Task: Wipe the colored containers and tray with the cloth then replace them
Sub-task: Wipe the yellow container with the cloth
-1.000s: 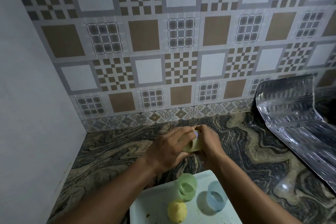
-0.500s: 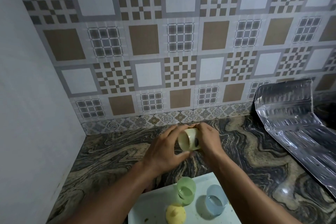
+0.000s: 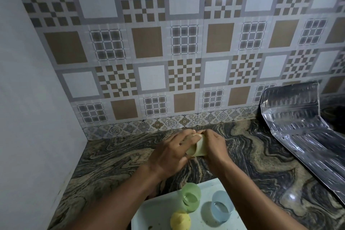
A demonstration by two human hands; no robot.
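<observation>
Dark marbled counter (image 3: 112, 157), patterned tile wall (image 3: 183, 43) behind. Over it, the left hand (image 3: 168, 154) and right hand (image 3: 215, 145) both grip a pale cup (image 3: 199, 148).

Forearms converge; left grip (image 3: 168, 153), right grip (image 3: 214, 144) (fingers curled) clasp one cup (image 3: 199, 148)

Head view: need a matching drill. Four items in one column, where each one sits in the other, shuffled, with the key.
Things:
1. green container
2. blue container
3. pale yellow container
4. foil sheet

Places:
A. curled up against the tiled wall
B. on the tray, right side
C. held between the left hand and right hand
D. on the tray, centre

Pairs: 1-D, 2-B, 3-C, 4-A
</observation>
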